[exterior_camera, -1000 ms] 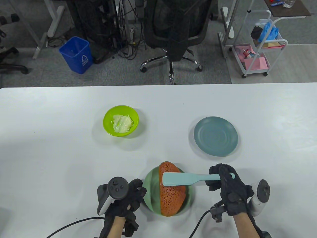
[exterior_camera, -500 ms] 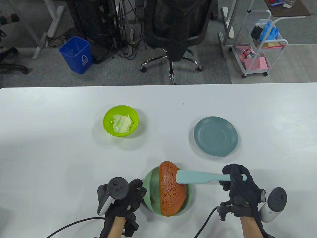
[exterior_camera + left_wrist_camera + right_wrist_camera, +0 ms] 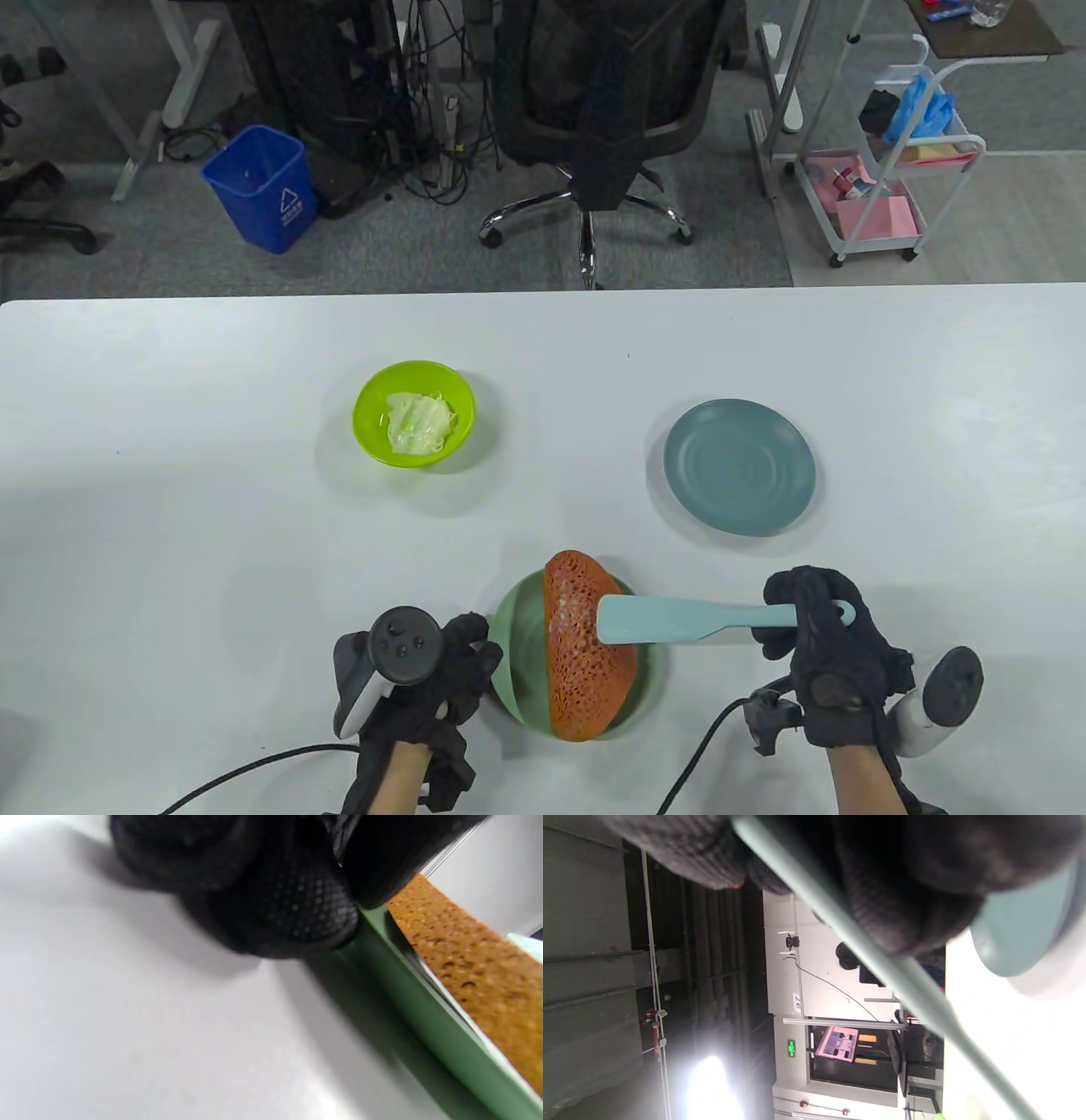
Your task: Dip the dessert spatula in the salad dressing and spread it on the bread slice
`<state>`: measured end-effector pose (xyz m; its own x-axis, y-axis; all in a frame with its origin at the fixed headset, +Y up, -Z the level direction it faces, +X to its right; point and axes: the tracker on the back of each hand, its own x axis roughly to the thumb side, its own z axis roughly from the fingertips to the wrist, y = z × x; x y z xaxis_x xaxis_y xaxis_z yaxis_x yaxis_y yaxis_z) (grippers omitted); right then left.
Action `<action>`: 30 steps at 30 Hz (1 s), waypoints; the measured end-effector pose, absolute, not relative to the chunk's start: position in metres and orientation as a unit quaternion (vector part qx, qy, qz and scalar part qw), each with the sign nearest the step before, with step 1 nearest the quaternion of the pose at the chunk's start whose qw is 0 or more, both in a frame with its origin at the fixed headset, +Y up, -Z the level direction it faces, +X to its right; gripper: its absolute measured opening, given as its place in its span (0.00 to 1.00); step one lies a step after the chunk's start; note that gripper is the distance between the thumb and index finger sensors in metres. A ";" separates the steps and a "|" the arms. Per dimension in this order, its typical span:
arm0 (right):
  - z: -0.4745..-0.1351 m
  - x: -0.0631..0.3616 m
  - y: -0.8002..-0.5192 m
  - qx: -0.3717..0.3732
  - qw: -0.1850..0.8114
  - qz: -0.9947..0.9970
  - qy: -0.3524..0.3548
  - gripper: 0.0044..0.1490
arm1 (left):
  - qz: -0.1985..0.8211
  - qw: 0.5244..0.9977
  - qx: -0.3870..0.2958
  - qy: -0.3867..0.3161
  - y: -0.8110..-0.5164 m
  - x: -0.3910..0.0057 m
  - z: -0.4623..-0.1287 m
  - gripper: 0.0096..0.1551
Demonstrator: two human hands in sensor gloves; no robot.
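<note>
A brown porous bread slice (image 3: 585,654) lies on a green plate (image 3: 516,645) near the table's front edge; both show in the left wrist view, bread (image 3: 475,971) and plate rim (image 3: 428,1018). My right hand (image 3: 810,624) grips the handle of a light teal dessert spatula (image 3: 670,618); its blade lies over the bread's right part. The handle crosses the right wrist view (image 3: 882,963). My left hand (image 3: 462,662) rests on the table with fingers (image 3: 288,908) against the plate's left rim. A lime green bowl (image 3: 415,413) of pale salad dressing (image 3: 418,421) stands at the middle left.
An empty blue-grey plate (image 3: 739,466) stands right of centre, just beyond my right hand; it also shows in the right wrist view (image 3: 1018,929). Glove cables trail off the table's front edge. An office chair and a blue bin stand beyond the far edge.
My right hand drew the spatula to the right across the bread, then back slightly left and toward me. My left hand and the plate have not moved.
</note>
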<state>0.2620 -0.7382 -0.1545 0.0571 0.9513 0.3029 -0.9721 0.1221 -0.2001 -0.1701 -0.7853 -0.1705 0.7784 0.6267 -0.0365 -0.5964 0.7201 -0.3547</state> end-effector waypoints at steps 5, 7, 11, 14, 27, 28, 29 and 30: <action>-0.155 0.241 -0.738 0.051 0.720 0.669 -0.177 0.23 | 0.330 0.926 -0.176 -0.043 -0.785 -0.170 -0.171 0.31; -0.153 0.232 -0.737 0.053 0.703 0.685 -0.183 0.23 | 0.330 0.926 -0.176 -0.043 -0.785 -0.170 -0.171 0.32; -0.146 0.217 -0.730 0.056 0.658 0.721 -0.211 0.22 | 0.330 0.926 -0.176 -0.043 -0.785 -0.170 -0.171 0.31; -0.141 0.208 -0.722 0.073 0.634 0.734 -0.232 0.22 | 0.330 0.926 -0.176 -0.043 -0.785 -0.170 -0.171 0.32; -0.138 0.213 -0.717 0.051 0.613 0.751 -0.240 0.22 | 0.326 0.928 -0.174 -0.041 -0.786 -0.169 -0.170 0.32; -0.138 0.214 -0.716 0.049 0.613 0.751 -0.241 0.22 | 0.326 0.928 -0.174 -0.041 -0.786 -0.169 -0.170 0.31; -0.137 0.215 -0.715 0.046 0.613 0.751 -0.242 0.22 | 0.326 0.928 -0.174 -0.041 -0.786 -0.169 -0.170 0.31; -0.137 0.217 -0.713 0.044 0.615 0.749 -0.245 0.21 | 0.326 0.928 -0.174 -0.041 -0.786 -0.169 -0.170 0.31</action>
